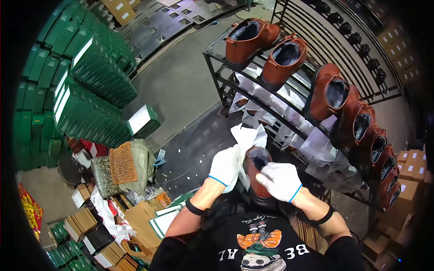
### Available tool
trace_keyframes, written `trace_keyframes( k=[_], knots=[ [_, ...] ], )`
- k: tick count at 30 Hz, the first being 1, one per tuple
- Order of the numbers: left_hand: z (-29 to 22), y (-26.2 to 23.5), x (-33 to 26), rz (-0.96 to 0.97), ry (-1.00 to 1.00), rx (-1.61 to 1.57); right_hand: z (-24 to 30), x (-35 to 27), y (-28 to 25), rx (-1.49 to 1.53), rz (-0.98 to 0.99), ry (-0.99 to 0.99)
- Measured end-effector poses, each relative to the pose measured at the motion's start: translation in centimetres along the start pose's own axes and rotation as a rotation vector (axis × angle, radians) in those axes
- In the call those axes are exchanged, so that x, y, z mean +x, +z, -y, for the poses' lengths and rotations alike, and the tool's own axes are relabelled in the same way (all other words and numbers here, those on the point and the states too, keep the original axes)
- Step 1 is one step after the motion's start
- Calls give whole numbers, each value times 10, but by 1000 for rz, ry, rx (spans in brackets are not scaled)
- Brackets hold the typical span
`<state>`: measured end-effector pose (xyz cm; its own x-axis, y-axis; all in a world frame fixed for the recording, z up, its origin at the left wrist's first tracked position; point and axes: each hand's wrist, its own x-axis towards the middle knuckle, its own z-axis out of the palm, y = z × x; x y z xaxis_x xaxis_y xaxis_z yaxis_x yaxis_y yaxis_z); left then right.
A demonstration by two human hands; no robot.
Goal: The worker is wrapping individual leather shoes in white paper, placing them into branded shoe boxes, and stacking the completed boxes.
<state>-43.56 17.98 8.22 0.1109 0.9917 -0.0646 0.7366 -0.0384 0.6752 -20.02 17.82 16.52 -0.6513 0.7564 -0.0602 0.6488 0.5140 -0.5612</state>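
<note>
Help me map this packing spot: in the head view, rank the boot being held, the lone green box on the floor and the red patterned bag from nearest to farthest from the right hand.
From the right hand:
1. Boot, held under it.
2. Green box, up-left on the floor.
3. Red patterned bag, far left edge.

Both forearms enter from 6 o'clock, bare, dark bands at wrists. Left hand (224, 165) white-gloved, fingers curled shut, pointing 12 o'clock. Right hand (280, 180) white-gloved, clenched, angled toward 10 o'clock, just beside left.
</note>
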Motion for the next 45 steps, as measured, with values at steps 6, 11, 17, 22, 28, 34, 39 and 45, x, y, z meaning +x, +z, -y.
trace_keyframes(
  k=[6,11,17,22,28,34,39,45],
  knots=[
    [-16,-3,4,-9,139,158,-1,-4,5,108,-86,104],
    [-30,-6,-6,64,226,73,7,-7,12,35,-81,175],
    [-49,-26,-11,158,70,-58,-25,-37,66,317,-269,524],
    [-6,-4,7,201,-209,-592,-27,-43,50,57,-679,426],
    [89,100,33,-104,25,-404,-127,-13,63,-335,-889,405],
    [81,94,28,-196,37,-568,-101,35,69,-198,-998,538],
    [20,48,18,131,-491,-1202,-45,73,81,461,-530,475],
    [44,2,-5,300,-369,-932,-68,92,10,794,116,52]
  ],
)
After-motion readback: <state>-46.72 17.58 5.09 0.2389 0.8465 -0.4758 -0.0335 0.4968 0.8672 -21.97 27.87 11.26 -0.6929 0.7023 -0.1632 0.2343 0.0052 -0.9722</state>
